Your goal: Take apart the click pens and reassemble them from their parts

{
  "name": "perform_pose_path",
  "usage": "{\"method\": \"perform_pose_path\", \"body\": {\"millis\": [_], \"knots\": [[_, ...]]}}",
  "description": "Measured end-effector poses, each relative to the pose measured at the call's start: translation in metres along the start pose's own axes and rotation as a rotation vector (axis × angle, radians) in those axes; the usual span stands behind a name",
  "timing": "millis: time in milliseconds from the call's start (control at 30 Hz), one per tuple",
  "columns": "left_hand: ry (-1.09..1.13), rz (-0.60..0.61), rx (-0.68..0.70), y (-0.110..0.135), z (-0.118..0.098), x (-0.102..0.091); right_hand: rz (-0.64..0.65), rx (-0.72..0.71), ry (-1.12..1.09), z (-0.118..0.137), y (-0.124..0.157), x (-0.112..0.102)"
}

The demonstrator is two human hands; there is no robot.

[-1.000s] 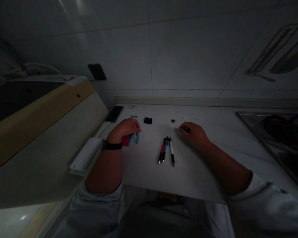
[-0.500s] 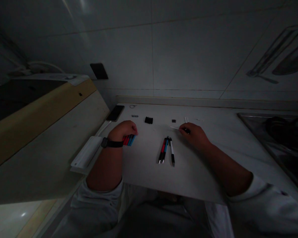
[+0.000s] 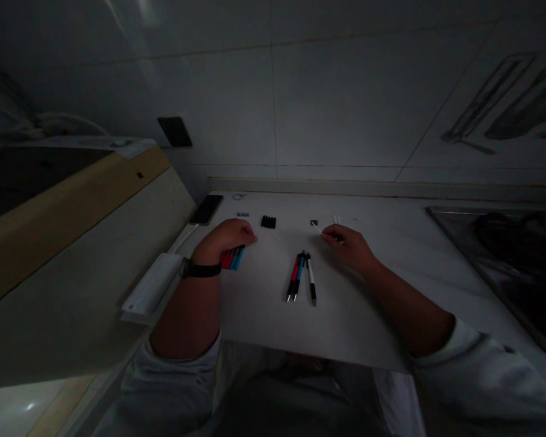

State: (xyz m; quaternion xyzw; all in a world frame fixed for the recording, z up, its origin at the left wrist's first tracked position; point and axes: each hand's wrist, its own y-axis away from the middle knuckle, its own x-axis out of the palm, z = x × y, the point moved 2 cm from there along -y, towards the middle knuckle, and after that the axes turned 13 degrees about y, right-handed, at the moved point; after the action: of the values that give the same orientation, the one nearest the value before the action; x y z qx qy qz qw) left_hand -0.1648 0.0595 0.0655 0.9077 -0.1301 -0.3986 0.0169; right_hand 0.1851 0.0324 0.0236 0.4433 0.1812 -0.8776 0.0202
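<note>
My right hand (image 3: 348, 244) pinches a thin white pen refill (image 3: 317, 229). The refill's far end reaches over small dark pen parts (image 3: 313, 222). My left hand (image 3: 232, 235) is closed, thumb and fingers together; whether anything is in it is hidden. It rests just above a row of red and blue pen barrels (image 3: 232, 258), partly covering them. Between my hands lie a red pen (image 3: 294, 274), a blue pen (image 3: 299, 270) and a white pen (image 3: 311, 276), side by side. Black rubber grips (image 3: 268, 222) stand in a row farther back.
Tiny springs (image 3: 242, 214) lie behind my left hand, near a thin ring (image 3: 238, 196). A phone (image 3: 207, 209) and a white box-like device (image 3: 152, 285) are at the left. White sticks (image 3: 337, 219) lie behind my right hand. A stove (image 3: 486, 261) borders the right side.
The refill in my right hand has swung so its far end now points farther back, over the small dark parts. My left hand has shifted slightly away from the barrels. The view has turned slightly.
</note>
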Motion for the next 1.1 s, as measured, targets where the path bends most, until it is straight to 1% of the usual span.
{"method": "perform_pose_path", "body": {"millis": [100, 200, 267, 333, 433, 533, 700, 867, 967, 1033, 1100], "knots": [[0.154, -0.071, 0.241, -0.002, -0.028, 0.022, 0.024, 0.075, -0.195, 0.003, -0.001, 0.004], [0.319, -0.096, 0.391, 0.000, -0.054, 0.056, 0.064, 0.151, -0.502, 0.010, 0.000, 0.009], [0.386, -0.105, 0.441, 0.003, -0.066, 0.079, 0.094, 0.192, -0.692, 0.016, 0.002, 0.013], [0.397, -0.102, 0.472, 0.006, -0.073, 0.097, 0.117, 0.216, -0.840, 0.021, 0.004, 0.017], [0.424, -0.083, 0.485, 0.007, -0.076, 0.112, 0.129, 0.232, -0.960, 0.026, 0.006, 0.022], [0.451, -0.071, 0.458, 0.003, -0.073, 0.116, 0.095, 0.245, -0.969, 0.025, 0.006, 0.024], [0.372, -0.057, 0.455, -0.003, -0.066, 0.117, 0.054, 0.304, -0.991, 0.018, 0.004, 0.028], [0.258, -0.090, 0.516, -0.005, -0.063, 0.117, 0.000, 0.293, -1.022, 0.015, 0.002, 0.027], [0.222, -0.103, 0.517, -0.005, -0.061, 0.113, -0.042, 0.293, -1.037, 0.012, 0.001, 0.023], [0.228, -0.128, 0.506, -0.005, -0.061, 0.110, -0.070, 0.290, -1.030, 0.010, 0.000, 0.021], [0.293, -0.151, 0.486, -0.004, -0.063, 0.108, -0.067, 0.283, -1.015, 0.010, 0.000, 0.019]]}}
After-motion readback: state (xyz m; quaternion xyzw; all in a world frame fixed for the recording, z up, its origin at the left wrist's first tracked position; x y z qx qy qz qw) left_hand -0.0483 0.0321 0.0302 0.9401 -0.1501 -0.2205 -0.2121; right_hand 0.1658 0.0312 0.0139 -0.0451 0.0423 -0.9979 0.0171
